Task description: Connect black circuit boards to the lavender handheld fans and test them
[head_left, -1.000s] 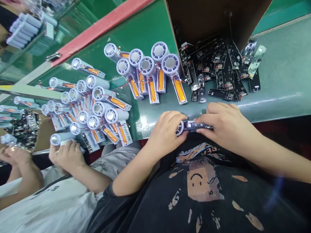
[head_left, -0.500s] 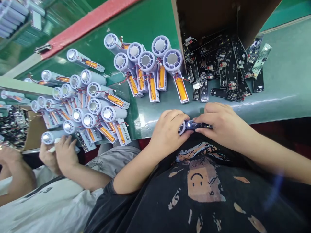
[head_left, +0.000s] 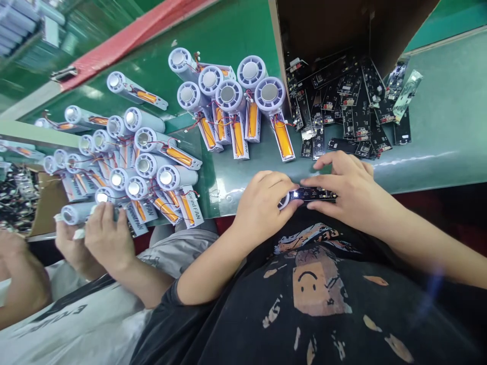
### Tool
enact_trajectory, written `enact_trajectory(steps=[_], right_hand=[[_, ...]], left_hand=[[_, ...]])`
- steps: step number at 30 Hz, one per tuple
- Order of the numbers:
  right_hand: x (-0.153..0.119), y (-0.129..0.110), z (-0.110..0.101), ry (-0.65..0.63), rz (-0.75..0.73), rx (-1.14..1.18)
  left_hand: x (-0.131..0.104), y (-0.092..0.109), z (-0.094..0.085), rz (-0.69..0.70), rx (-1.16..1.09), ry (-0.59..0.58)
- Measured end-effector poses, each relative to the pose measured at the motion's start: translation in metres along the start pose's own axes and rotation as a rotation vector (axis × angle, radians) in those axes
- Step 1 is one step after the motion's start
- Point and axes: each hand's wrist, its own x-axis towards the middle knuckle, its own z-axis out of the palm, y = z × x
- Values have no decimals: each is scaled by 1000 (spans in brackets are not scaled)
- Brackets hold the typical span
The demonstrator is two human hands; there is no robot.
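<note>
My left hand (head_left: 264, 208) is closed around a handheld fan (head_left: 283, 201), most of which its fingers hide; a bit of the pale round end shows. A black circuit board (head_left: 315, 193) sticks out from it to the right, with a bright white light near its left end. My right hand (head_left: 350, 185) has thumb and index finger along the board's two long edges, while another finger is raised off it. Above my hands, several lavender fans (head_left: 270, 94) stand on their handles' side, orange battery cells (head_left: 283, 139) and thin red wires exposed.
Several loose circuit boards (head_left: 357, 111) spill from a cardboard box (head_left: 279, 45) onto the green table (head_left: 445, 116). More fans (head_left: 146, 137) stand crowded at left. Beyond them, a co-worker's hands (head_left: 108, 235) hold another fan (head_left: 78, 213). A red-edged bar (head_left: 125, 38) crosses upper left.
My right fingers have loosened and spread, uncovering more of the circuit board, and one finger has lifted. The light on the board looks brighter. My left hand has barely moved.
</note>
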Motion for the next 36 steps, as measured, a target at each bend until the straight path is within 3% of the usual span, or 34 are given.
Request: enact_trajectory(steps=[7, 15, 26, 32, 34, 36], right_hand=[[-26, 26, -20, 7, 14, 36], [-25, 20, -6, 29, 66, 103], [-33, 22, -3, 22, 92, 65], [-27, 14, 7, -26, -74, -216], [-31, 19, 4, 2, -164, -303], [-44, 32, -5, 113, -184, -338]], left_hand=[[-1, 0, 2, -5, -7, 37], [-2, 4, 3, -8, 14, 52], [-1, 3, 7, 14, 24, 77], [-4, 10, 6, 95, -108, 79], [-9, 8, 5, 97, -153, 153], [-17, 0, 3, 66, -138, 252]])
